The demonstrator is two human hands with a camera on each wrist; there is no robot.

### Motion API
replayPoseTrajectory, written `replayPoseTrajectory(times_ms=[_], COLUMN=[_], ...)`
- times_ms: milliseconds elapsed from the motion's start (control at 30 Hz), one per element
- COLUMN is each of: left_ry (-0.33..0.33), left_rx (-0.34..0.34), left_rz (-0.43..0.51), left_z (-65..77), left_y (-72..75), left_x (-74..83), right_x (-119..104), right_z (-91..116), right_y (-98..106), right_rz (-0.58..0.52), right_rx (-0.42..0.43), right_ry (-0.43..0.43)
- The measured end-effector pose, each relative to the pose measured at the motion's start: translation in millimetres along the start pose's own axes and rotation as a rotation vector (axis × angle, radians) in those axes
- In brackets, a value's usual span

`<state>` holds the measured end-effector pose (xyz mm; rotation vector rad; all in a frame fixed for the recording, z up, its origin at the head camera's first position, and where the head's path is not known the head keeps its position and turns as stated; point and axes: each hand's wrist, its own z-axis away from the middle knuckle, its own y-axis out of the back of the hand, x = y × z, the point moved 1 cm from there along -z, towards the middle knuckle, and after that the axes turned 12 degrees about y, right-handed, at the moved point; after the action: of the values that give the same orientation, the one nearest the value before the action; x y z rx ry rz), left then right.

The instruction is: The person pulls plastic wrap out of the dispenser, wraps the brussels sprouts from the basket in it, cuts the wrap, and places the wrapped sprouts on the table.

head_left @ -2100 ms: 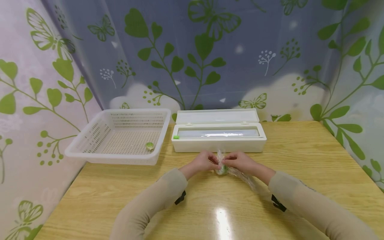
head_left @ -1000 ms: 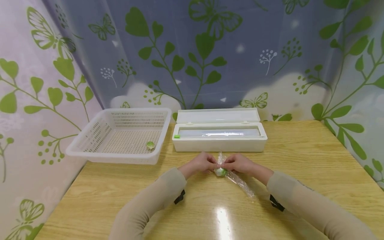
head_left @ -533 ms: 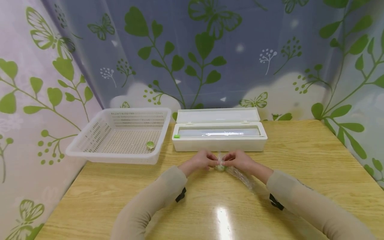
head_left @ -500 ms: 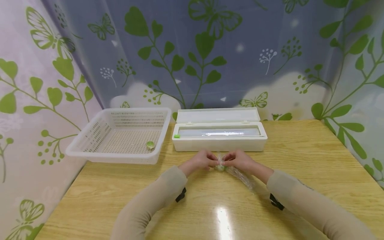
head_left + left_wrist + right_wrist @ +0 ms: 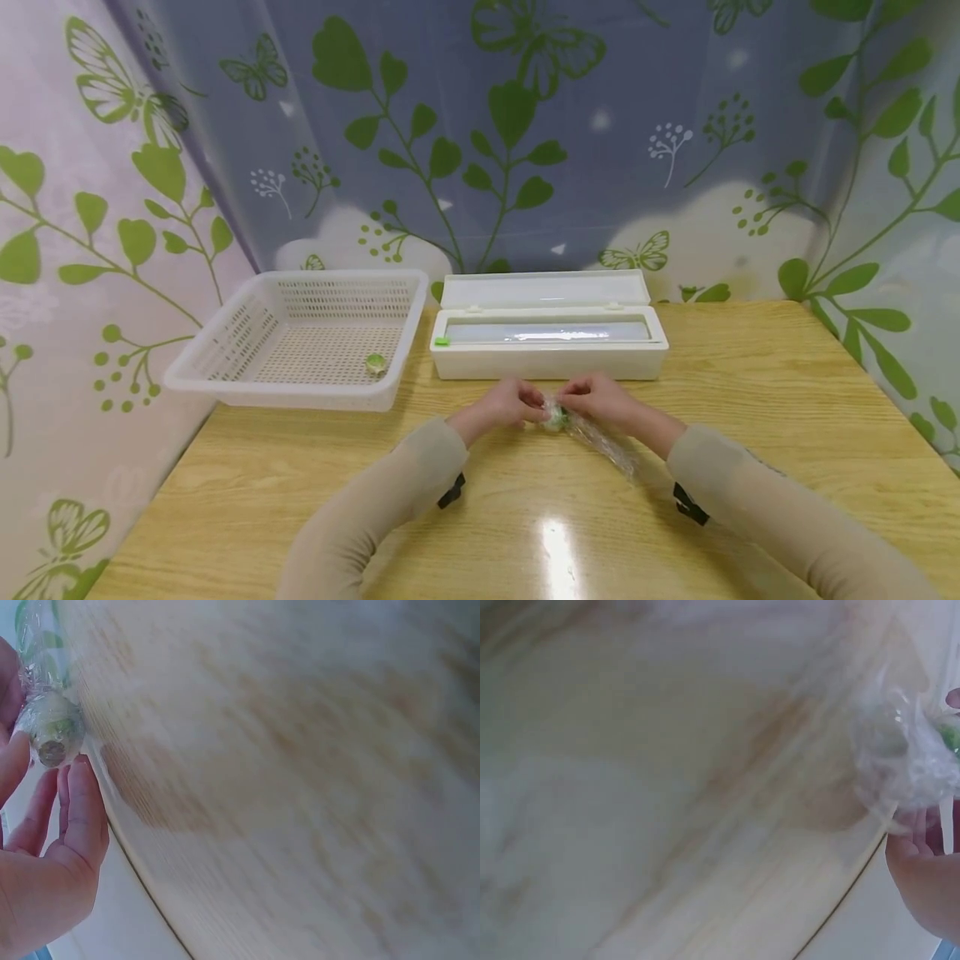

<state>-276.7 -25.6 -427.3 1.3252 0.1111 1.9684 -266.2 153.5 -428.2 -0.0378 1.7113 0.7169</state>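
Note:
A small Brussels sprout (image 5: 554,418) wrapped in clear cling film is held just above or on the table, in front of the white box. My left hand (image 5: 510,403) pinches it from the left; in the left wrist view the thumb and fingertips meet the wrapped sprout (image 5: 54,735), its cut stem end showing through the film. From the other side my right hand (image 5: 603,402) pinches the film close against the sprout. A loose tail of cling film (image 5: 604,447) trails to the lower right, crumpled and blurred in the right wrist view.
Behind the hands stands a white cling film dispenser (image 5: 547,363), its lid raised and a roll inside. To the left, a white perforated basket (image 5: 277,390) holds another sprout (image 5: 376,363). The wooden table (image 5: 750,392) meets a patterned curtain at the back.
The gathered film that stood up between my fingertips is now down by the sprout, and the sprout has turned. My right fingertips have drawn slightly away from the left ones.

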Motion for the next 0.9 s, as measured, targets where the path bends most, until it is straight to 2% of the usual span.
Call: replayPoseTrajectory(times_ms=[167, 367, 533, 700, 900], left_ry=[-0.007, -0.005, 0.001, -0.004, -0.004], left_rx=[-0.02, -0.057, -0.056, -0.034, -0.022], left_rz=[0.003, 0.052, 0.073, 0.086, 0.06], left_z=[0.8, 1.1, 0.2, -0.1, -0.4], left_y=[-0.4, 0.4, -0.7, -1.6, -0.4], left_x=[-0.7, -1.3, -1.1, -0.6, 2.6], right_x=[0.7, 0.6, 0.5, 0.6, 1.1], right_z=[1.2, 1.7, 3.4, 3.7, 2.9], right_y=[-2.5, -2.4, -0.7, 0.2, 0.1], right_rz=[0.002, 0.004, 0.022, -0.051, -0.127], right_rx=[-0.015, -0.051, -0.086, -0.113, -0.128], right_ry=[-0.002, 0.001, -0.023, -0.053, -0.081])
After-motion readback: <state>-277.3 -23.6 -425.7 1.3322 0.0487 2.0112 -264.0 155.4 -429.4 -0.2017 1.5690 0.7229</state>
